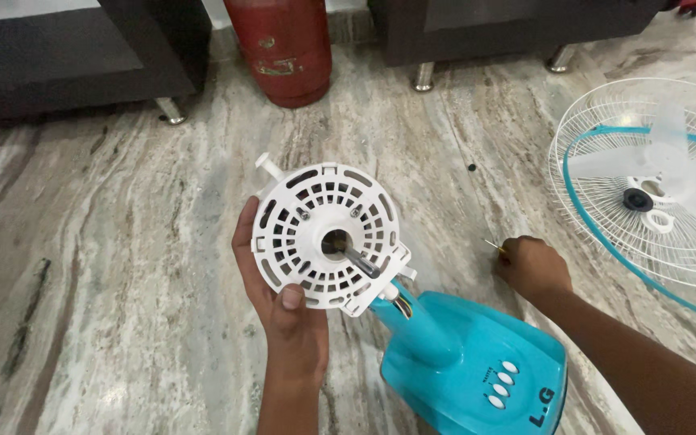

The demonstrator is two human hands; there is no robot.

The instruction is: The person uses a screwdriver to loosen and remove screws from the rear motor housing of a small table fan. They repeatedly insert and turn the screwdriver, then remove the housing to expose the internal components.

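While the white fan motor housing (pixel 328 238) sits upright in our left hand (pixel 279 294), gripped at its rim, our right hand (pixel 532 264) pinches a thin tool (pixel 493 246) down on the marble floor (pixel 122 242). Just below both hands lies the teal base (pixel 477 366); beyond our right, the wire guard (pixel 654 185).

Motor housing (pixel 328 238) left of fan grille (pixel 646 185); gas cylinder (pixel 281 48) behind.
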